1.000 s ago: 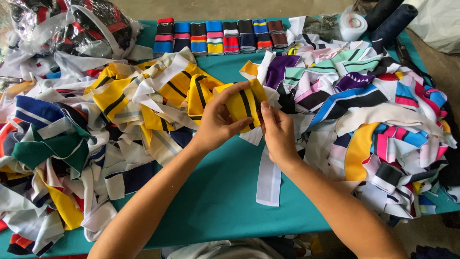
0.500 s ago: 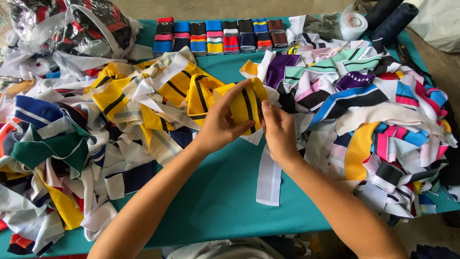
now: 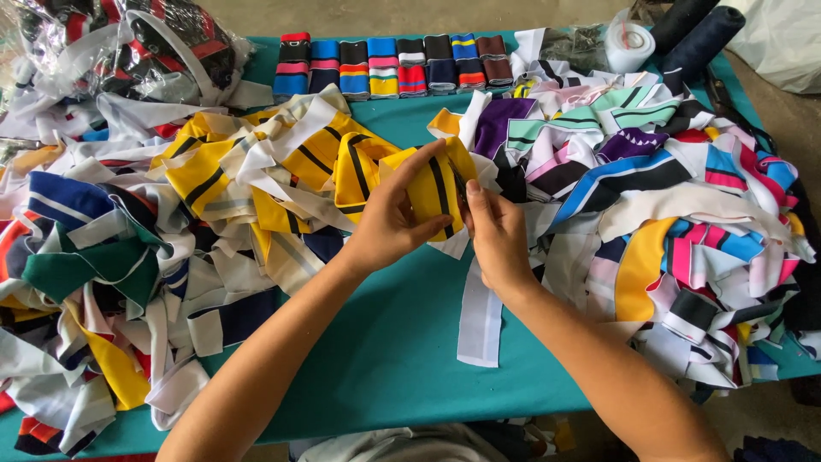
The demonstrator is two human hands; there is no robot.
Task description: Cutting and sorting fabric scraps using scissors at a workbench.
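Observation:
My left hand (image 3: 395, 221) and my right hand (image 3: 498, 239) meet over the middle of the teal table (image 3: 385, 359). Between them they grip a folded yellow fabric piece with black stripes (image 3: 436, 190), held up off the table. The left thumb and fingers pinch its left side, while the right fingertips press its right edge. A long white fabric strip (image 3: 481, 315) hangs down from under the piece and lies on the table below my right hand.
A heap of yellow, white, blue and green fabric strips (image 3: 171, 231) fills the left. A mixed coloured heap (image 3: 667, 197) fills the right. A row of folded striped pieces (image 3: 385, 68) lines the back. A plastic bag (image 3: 128, 43), a tape roll (image 3: 629, 44) and dark rolls (image 3: 697, 30) sit behind.
Both hands stay on the yellow striped piece. The fingers have shifted slightly along its edges, folding it tighter; nothing else has moved.

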